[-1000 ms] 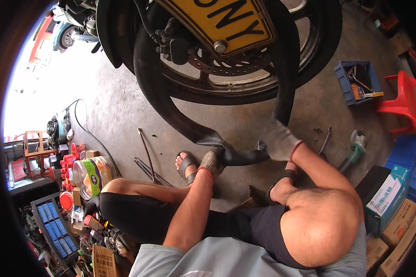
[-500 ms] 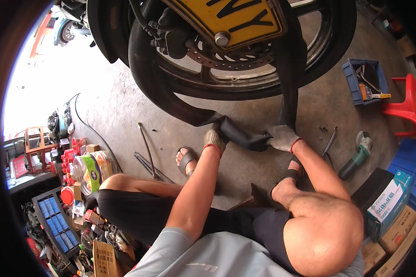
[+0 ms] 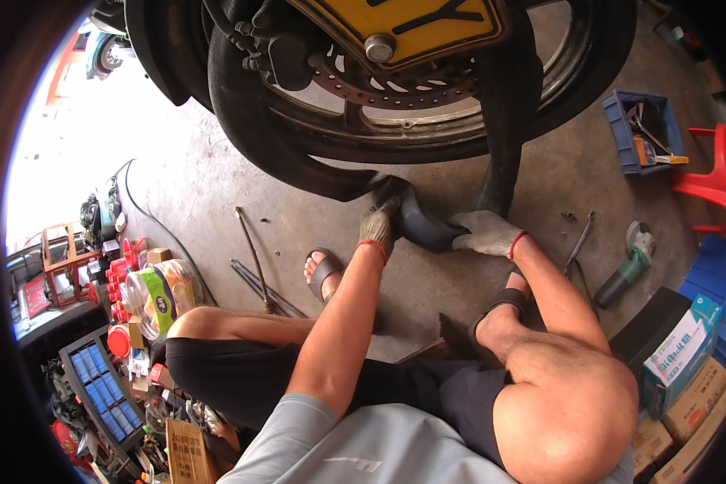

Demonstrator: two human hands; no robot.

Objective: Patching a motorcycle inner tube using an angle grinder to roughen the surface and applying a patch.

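A black inner tube (image 3: 323, 181) hangs in a loose loop from the motorcycle wheel (image 3: 581, 73), which has a perforated brake disc (image 3: 363, 93) and a yellow plate (image 3: 427, 28) in front. My left hand (image 3: 379, 226), in a grey knitted glove with red cuff, is closed on the twisted bottom of the tube, just above my left sandalled foot. My right hand (image 3: 486, 232), gloved alike, grips the tube a little to the right, fingertips curled at its edge. The tube's far part behind the wheel and plate is hidden.
Metal bars (image 3: 250, 258) lie left of my feet, a wrench (image 3: 582, 242) and green grinder (image 3: 633, 266) at right. Beyond are a blue crate (image 3: 617, 129), red chair (image 3: 714, 185) and stacked boxes (image 3: 694, 379). A hose (image 3: 149, 214), jars and clutter line the left.
Both hands have moved forward, toward the wheel, raising the bottom of the tube's loop. My right hand, blurred and reaching earlier, has settled on the tube. The twist between my hands has shifted.
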